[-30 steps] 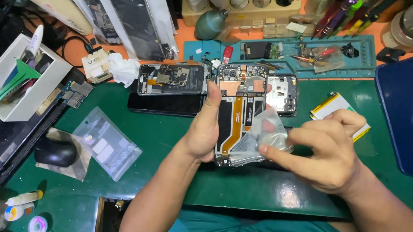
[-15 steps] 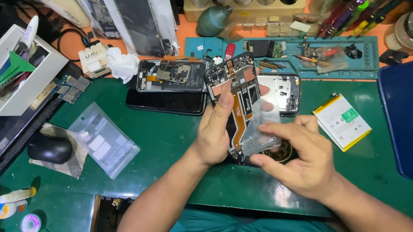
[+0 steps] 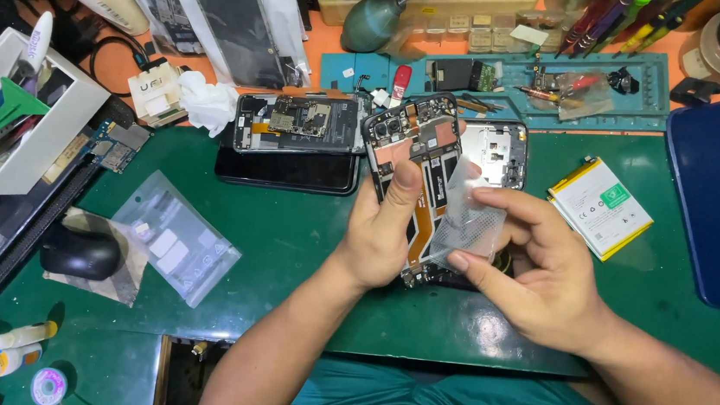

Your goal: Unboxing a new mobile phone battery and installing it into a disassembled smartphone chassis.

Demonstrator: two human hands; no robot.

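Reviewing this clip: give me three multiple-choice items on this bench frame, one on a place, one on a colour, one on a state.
1. Where does the loose phone battery lie?
A. On the green mat, beyond the right hand
B. Inside the white box
C. Under the computer mouse

2. What colour is the mat under the hands?
A. Orange
B. Green
C. Grey

3. In what state is the opened phone in the left hand?
A. Closed, back cover on
B. Back off, boards and flex cable bare
C. Sealed in a bag

Answers:
1 A: it rests flat on the mat past the right hand.
2 B: green shows all around the hands.
3 B: its camera modules and orange flex are exposed.
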